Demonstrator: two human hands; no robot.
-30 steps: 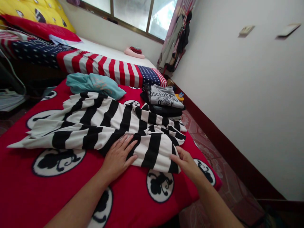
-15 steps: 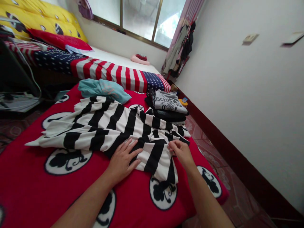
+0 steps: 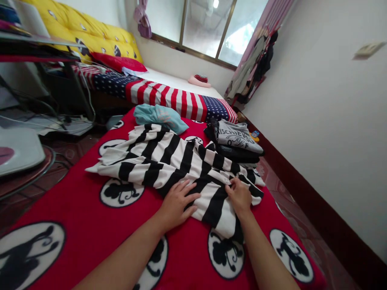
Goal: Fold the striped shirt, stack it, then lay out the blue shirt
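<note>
A black-and-white striped shirt (image 3: pixel 187 155) lies spread and wrinkled over a red blanket (image 3: pixel 99 245) printed with dark figures in white ovals. My left hand (image 3: pixel 179 201) rests flat on the shirt's near edge, its fingers spread. On the right, my right hand (image 3: pixel 238 195) pinches the striped cloth near the sleeve between thumb and fingers. Below that hand, part of the sleeve hangs toward me across the blanket.
Beyond the shirt lies a crumpled light-blue garment (image 3: pixel 161 117). A stack of folded clothes (image 3: pixel 237 139) with a grey printed top sits at the far right. A stool (image 3: pixel 21 155) stands left; a white wall (image 3: pixel 332 108) rises right.
The camera view has turned left, so everything sits further right and the stool now shows. My left hand stays flat on the shirt; my right hand still pinches the cloth.
</note>
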